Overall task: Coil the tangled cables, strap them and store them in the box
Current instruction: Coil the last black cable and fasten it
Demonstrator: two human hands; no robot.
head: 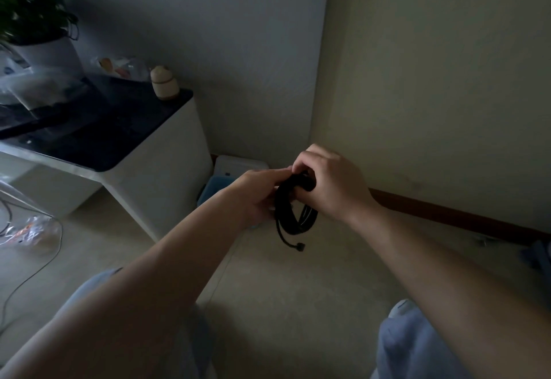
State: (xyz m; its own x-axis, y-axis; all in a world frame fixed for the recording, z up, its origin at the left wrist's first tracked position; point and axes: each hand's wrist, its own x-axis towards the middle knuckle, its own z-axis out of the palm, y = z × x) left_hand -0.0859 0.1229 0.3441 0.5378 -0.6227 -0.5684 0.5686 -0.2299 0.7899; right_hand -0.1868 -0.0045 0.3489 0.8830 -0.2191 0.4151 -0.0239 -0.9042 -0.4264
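A black cable [290,214] hangs as a small coil between my two hands, held in the air above the floor. Its loose end with a plug [300,247] dangles below the coil. My left hand [256,196] grips the left side of the coil. My right hand [331,182] curls its fingers over the coil's top, where a dark band seems wrapped round the loops. A blue box [213,189] sits on the floor by the wall, partly hidden behind my left hand.
A white cabinet with a dark top [119,128] stands at left, bearing a potted plant [35,27], plastic bags and a small jar [164,82]. A thin cable [35,271] and a plastic bag [28,229] lie on the floor at left. Walls meet in the corner ahead.
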